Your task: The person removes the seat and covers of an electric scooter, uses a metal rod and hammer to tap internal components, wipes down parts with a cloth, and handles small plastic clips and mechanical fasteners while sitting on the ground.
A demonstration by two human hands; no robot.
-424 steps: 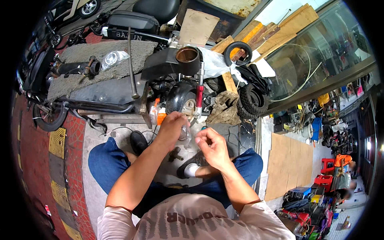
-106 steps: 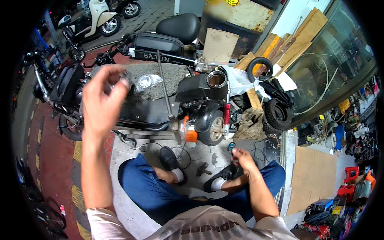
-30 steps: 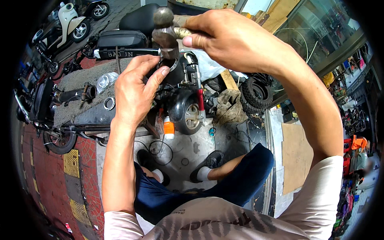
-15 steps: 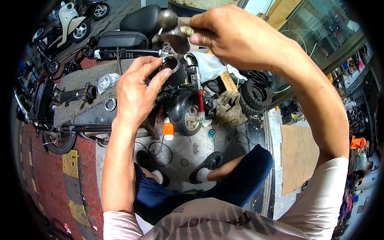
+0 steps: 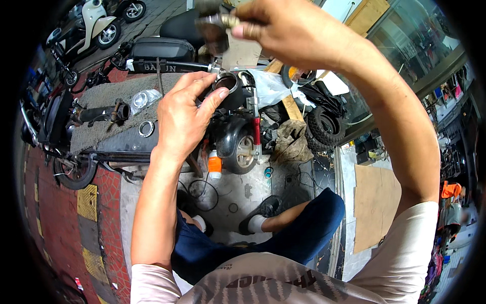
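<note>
Tube (image 5: 234,100), black and open-topped, is my dial's centre, above mid-view. Left hand (image 5: 183,115) curls its fingers about the metal rim (image 5: 236,81); I can't tell whether they grip. Right hand (image 5: 291,34) clasps a hammer (image 5: 216,37) near twelve, open air separating head and rim. At eight, a loose ring (image 5: 141,129) lies inside the bench's (image 5: 121,144) near edge; at nine, a clear bag (image 5: 145,100) wraps something ring-shaped.

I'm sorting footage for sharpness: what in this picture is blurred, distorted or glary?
In the head view, motion blur smears the hammer, while the benchtop ring looks fairly crisp; same view, the black-and-yellow strip bows near the dark rim, and the plastic packet shows bright highlights.
</note>
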